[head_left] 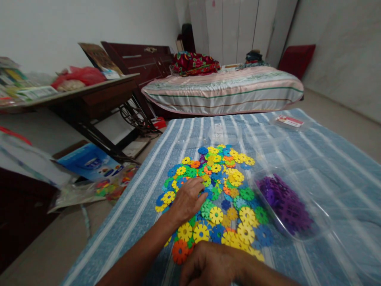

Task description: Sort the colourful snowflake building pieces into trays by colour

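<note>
Right hand (212, 264) and left hand (188, 199) press flat toothed plastic discs (226, 190)

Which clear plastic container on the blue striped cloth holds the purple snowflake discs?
The clear plastic tub right of the multicoloured disc pile; the empty clear container beyond the pile holds none.
</note>
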A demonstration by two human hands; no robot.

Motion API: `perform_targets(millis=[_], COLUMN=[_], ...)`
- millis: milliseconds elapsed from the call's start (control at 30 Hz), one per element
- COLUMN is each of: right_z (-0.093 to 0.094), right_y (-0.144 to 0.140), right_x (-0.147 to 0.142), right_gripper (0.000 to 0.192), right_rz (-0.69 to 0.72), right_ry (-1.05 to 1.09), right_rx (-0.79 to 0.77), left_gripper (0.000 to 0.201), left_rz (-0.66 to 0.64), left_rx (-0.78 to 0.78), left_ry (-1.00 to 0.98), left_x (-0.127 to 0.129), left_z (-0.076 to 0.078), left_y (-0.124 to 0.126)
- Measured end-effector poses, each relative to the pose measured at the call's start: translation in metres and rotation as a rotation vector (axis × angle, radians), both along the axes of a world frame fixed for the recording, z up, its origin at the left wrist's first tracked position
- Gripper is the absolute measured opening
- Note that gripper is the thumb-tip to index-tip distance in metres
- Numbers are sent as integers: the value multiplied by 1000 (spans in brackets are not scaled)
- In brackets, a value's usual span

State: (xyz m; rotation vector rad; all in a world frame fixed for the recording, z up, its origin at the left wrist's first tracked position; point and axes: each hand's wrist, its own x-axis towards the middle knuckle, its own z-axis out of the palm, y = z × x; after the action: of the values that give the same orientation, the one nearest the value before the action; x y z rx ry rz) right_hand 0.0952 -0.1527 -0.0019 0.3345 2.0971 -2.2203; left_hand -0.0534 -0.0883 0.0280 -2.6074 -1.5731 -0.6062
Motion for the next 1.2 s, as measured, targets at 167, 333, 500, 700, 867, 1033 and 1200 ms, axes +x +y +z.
perform_targets(millis=[167,333,500,700,867,1033,1200], right_z=[3,-4,-6,-3,0,0,2], right_y=[0,-1,-1,0,0,0,1], right_x=[1,-1,-1,0,1,2,2], right_gripper=[35,38,38,34,36,36,32], right_rz=[-3,-1,-5,-4,-12,-2,0], right_ry=[-10,-3,-3,21,-15,-15,-18], right_rx=[0,-21,-20,-2,-15,-29,-20], left_gripper=[9,8,8,8,8,8,9], left_rz=[1,15,21,32,31,38,43], left_rx=[-11,-33,-48,-55,-43,-41,-46], left_ry=[11,-7,-17,-28,-38,-51,-59], left_x=[4,7,8,8,7,6,7], left_z=[-3,-3,-2,-2,-4,-7,-8], left_y=[2,3,3,4,4,4,3])
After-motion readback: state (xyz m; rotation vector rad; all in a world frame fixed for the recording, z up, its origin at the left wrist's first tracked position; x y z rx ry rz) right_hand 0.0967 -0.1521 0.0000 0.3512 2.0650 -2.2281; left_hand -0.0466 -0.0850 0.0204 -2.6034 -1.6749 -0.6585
